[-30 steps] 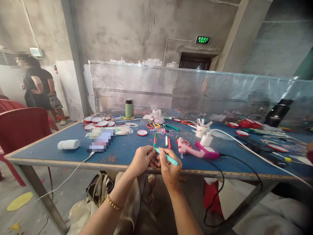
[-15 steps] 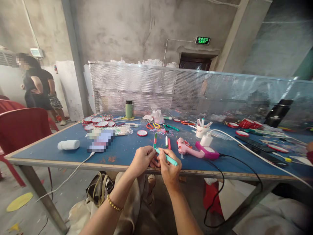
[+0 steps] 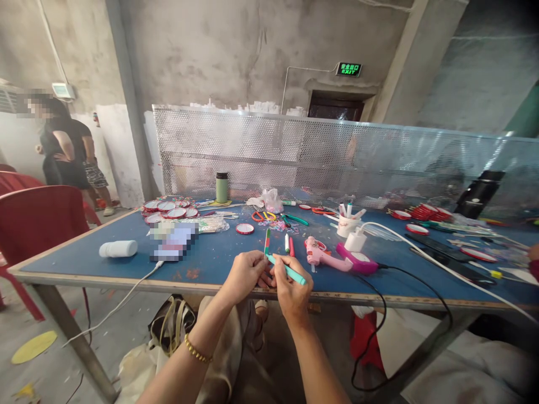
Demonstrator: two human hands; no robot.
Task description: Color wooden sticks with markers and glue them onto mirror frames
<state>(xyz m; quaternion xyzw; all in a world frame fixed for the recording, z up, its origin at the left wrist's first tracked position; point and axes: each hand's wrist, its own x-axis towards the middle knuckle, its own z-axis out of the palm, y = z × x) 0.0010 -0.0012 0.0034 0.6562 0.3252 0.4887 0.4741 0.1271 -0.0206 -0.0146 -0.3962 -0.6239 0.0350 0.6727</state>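
Note:
At the table's near edge my left hand [image 3: 247, 274] is closed in a pinch on a thin flat stick [image 3: 266, 241] with green and red bands, which points up and away from me. My right hand [image 3: 291, 285] grips a turquoise marker [image 3: 291, 270] like a pen, its tip touching or very close to the stick's lower end by my left fingertips. Just beyond my right hand lie a white marker with a green end [image 3: 287, 243] and a red marker [image 3: 292, 247]. To the right rests a pink hot glue gun [image 3: 326, 257].
A white bottle [image 3: 118, 248] and a phone [image 3: 174, 242] on a cable lie left. Behind are red-rimmed discs [image 3: 173, 213], a green flask [image 3: 222, 188] and pliers [image 3: 297, 219]. A marker cup [image 3: 348, 225] and white charger [image 3: 355, 240] stand right. Cables cross the right side.

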